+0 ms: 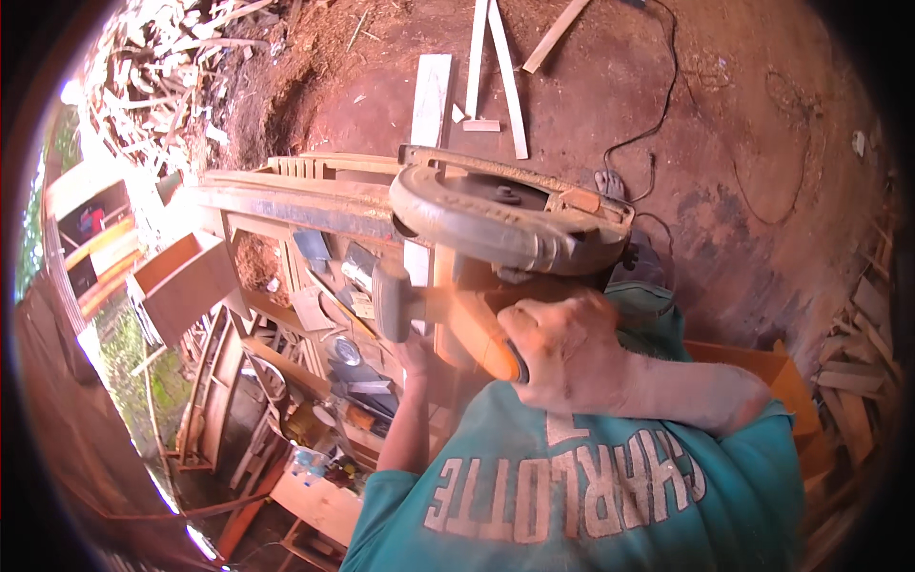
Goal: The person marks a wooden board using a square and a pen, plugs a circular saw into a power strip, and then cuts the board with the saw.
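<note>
A dusty circular saw [505, 224] with an orange body stands in front of me at chest level. My right hand [570, 338] is closed around its orange rear handle. The saw's flat metal base plate [477, 164] faces away from me. My left hand [412, 355] is beside and partly behind the saw's grey front knob [391, 303]. Its fingers are mostly hidden, so whether it grips anything does not show. Long wooden boards [295, 197] run leftward from the saw at its height.
Below the boards, tools and scraps clutter a wooden surface, with a yellow-edged strip [343, 303] among them. An open wooden drawer box [186, 281] stands at left. Loose planks [432, 95] and a black cord [667, 95] lie on the earthen floor. Offcuts pile at far left [152, 95].
</note>
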Motion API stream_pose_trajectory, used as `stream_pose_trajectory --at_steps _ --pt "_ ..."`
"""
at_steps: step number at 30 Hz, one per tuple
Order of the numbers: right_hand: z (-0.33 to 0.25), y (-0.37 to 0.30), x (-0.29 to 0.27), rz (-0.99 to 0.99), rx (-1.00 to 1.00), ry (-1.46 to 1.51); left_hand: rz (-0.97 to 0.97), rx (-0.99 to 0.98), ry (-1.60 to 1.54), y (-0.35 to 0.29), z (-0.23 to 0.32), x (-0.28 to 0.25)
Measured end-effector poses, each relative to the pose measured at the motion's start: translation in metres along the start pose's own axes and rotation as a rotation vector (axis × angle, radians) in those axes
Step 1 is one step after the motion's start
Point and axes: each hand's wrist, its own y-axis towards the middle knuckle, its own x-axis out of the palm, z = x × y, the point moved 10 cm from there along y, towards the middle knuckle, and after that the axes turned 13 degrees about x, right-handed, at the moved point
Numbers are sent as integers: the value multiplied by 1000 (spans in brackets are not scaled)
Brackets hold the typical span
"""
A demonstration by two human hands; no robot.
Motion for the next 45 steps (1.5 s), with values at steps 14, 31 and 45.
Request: stream_pose_trajectory --at_steps 14,31,45 --pt "-1 5 3 4 -65 7 -45 52 95 -39 -44 31" --pt "4 7 16 -27 -47 5 -42 81 136 -60 -66 43" --pt "0 11 21 -84 -51 1 -25 80 127 -51 -35 33"
